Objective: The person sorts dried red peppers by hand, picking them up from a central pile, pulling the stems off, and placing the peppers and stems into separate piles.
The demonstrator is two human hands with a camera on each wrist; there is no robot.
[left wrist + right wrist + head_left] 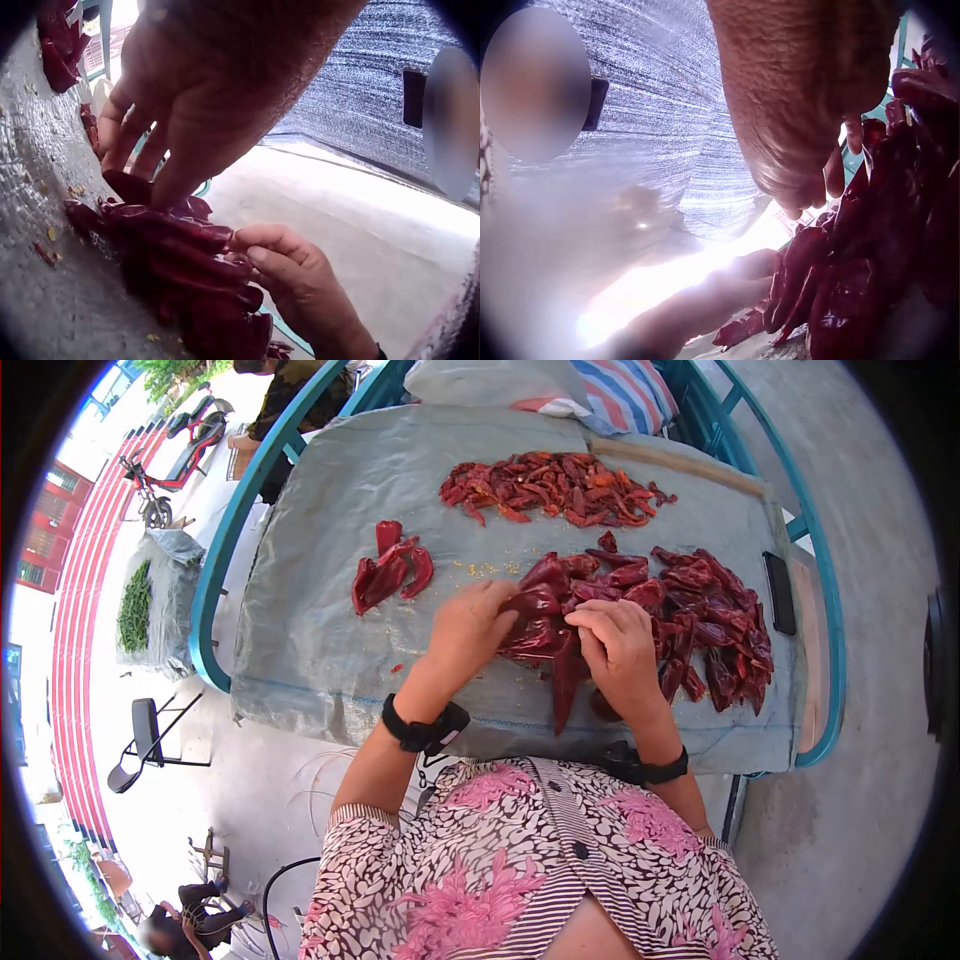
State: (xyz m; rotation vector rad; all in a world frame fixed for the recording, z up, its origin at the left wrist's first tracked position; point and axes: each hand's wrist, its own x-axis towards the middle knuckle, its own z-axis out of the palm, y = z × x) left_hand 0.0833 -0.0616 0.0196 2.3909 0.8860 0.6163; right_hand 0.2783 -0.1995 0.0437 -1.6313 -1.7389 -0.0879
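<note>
Both hands work at the left side of a heap of dark red dried chili peppers (pixel 715 625). My left hand (pixel 465 628) grips a wide, glossy chili pepper (pixel 533 602), thumb on the near side and fingers over the far side. With thumb and forefinger, my right hand (pixel 622 655) pinches the end of a chili pepper at the heap's left edge. In the left wrist view, the right hand (pixel 296 281) has its fingertips at the pepper ends, while the left hand (pixel 202 97) reaches down from above. The right wrist view shows the right hand (pixel 810 105) over the peppers.
A pile of smaller, brighter chilies (pixel 555 488) lies at the back of the grey tarp (pixel 330 490). Several large peppers (pixel 390 572) sit at left. A phone (pixel 779 593) lies at the right edge. Teal rails (pixel 213 590) and a wooden strip (pixel 680 467) border the surface.
</note>
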